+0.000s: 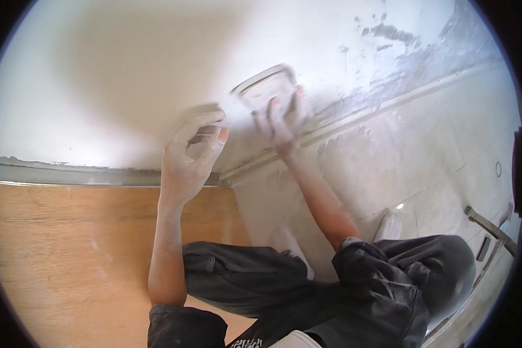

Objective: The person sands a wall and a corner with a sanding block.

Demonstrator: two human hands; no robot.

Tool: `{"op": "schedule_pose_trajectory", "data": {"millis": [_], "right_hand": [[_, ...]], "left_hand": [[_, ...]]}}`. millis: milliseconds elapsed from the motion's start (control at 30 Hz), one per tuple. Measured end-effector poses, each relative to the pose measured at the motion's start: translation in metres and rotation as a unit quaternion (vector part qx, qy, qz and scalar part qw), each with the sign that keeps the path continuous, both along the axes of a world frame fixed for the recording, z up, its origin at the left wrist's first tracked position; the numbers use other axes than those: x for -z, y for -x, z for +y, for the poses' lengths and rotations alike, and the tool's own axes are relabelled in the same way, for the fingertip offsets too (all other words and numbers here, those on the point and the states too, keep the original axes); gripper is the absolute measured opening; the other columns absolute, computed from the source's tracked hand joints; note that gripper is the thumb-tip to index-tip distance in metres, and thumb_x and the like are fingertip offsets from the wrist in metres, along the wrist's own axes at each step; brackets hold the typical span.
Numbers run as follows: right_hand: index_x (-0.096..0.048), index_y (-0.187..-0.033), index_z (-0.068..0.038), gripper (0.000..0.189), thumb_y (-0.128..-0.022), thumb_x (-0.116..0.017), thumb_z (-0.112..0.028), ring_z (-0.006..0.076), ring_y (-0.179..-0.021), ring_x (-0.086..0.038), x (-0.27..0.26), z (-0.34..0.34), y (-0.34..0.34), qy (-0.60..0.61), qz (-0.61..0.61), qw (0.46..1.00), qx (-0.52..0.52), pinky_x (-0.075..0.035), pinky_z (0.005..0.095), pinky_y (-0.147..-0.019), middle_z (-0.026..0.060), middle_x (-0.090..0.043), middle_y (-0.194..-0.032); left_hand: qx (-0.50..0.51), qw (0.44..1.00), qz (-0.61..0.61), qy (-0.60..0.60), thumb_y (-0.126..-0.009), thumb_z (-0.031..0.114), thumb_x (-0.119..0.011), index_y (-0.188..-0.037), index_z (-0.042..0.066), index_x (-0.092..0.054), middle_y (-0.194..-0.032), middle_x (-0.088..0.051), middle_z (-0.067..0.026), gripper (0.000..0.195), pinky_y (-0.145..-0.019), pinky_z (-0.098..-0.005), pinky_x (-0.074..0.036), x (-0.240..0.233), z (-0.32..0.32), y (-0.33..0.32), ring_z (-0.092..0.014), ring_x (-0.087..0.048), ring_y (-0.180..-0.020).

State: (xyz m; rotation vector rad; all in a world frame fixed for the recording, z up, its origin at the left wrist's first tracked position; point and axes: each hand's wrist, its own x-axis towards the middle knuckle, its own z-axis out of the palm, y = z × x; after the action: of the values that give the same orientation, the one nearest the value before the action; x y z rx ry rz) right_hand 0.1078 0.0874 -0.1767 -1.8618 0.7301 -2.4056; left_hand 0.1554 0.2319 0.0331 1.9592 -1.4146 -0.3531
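Observation:
My right hand (285,115), dusty and blurred, grips a pale flat hand tool (265,85), possibly a sanding block, with a dark line along its far edge. The tool is at the white wall (126,78); whether it touches the surface is not clear. To the left, my left hand (195,148) is raised close to the wall with its fingers curved and thumb apart, holding nothing. White dust coats both hands. Grey smears (391,32) mark the wall at the upper right.
Below the wall at left runs a grey strip (91,174) beside an orange-brown wooden panel (69,243). Pale dusty floor tiles (374,161) lie at right, under my feet. A metal bar (489,228) and a dark small object (483,249) are at the far right.

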Motion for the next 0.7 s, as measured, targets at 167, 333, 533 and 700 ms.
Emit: {"op": "schedule_pose_trajectory", "data": {"millis": [167, 333, 533, 700], "right_hand": [[-0.051, -0.145, 0.005, 0.059, -0.095, -0.070, -0.018, 0.0497, -0.143, -0.032, -0.001, 0.004, 0.012, -0.224, -0.097, 0.969, 0.040, -0.035, 0.0563, -0.114, 0.0335, -0.031, -0.155], [-0.038, -0.154, 0.006, 0.070, -0.096, -0.070, -0.018, 0.0440, -0.147, -0.030, -0.019, 0.030, 0.009, -0.384, -0.223, 0.896, -0.016, -0.027, 0.0530, -0.120, 0.0298, -0.030, -0.157], [-0.024, -0.159, 0.006, 0.084, -0.096, -0.071, -0.024, 0.0391, -0.148, -0.030, 0.001, 0.048, 0.012, -0.517, -0.253, 0.813, -0.084, -0.029, 0.0455, -0.121, 0.0277, -0.027, -0.159], [-0.018, -0.159, 0.008, 0.088, -0.099, -0.067, -0.033, 0.0408, -0.144, -0.033, 0.022, 0.085, 0.005, -0.670, -0.246, 0.677, -0.181, -0.030, 0.0416, -0.120, 0.0298, -0.028, -0.156]], "left_hand": [[0.038, 0.997, -0.066, -0.014, -0.095, 0.015, -0.073, -0.119, 0.005, -0.072, -0.115, -0.073, -0.0095, 0.026, -0.089, -0.0324, -0.054, -0.009, -0.005, 0.023, -0.018, -0.069, -0.098], [0.079, 0.995, -0.061, -0.029, -0.094, 0.012, -0.072, -0.119, 0.004, -0.072, -0.119, -0.071, -0.0085, 0.026, -0.091, -0.0322, -0.054, -0.004, -0.003, 0.016, -0.019, -0.068, -0.100], [0.100, 0.991, -0.072, -0.042, -0.094, 0.008, -0.071, -0.119, 0.001, -0.071, -0.122, -0.069, -0.0106, 0.026, -0.088, -0.0309, -0.056, -0.003, -0.005, 0.015, -0.018, -0.068, -0.099], [0.107, 0.991, -0.068, -0.051, -0.092, 0.010, -0.074, -0.118, 0.003, -0.072, -0.119, -0.070, -0.0095, 0.027, -0.090, -0.0326, -0.055, -0.002, -0.005, 0.017, -0.020, -0.068, -0.100]]}}
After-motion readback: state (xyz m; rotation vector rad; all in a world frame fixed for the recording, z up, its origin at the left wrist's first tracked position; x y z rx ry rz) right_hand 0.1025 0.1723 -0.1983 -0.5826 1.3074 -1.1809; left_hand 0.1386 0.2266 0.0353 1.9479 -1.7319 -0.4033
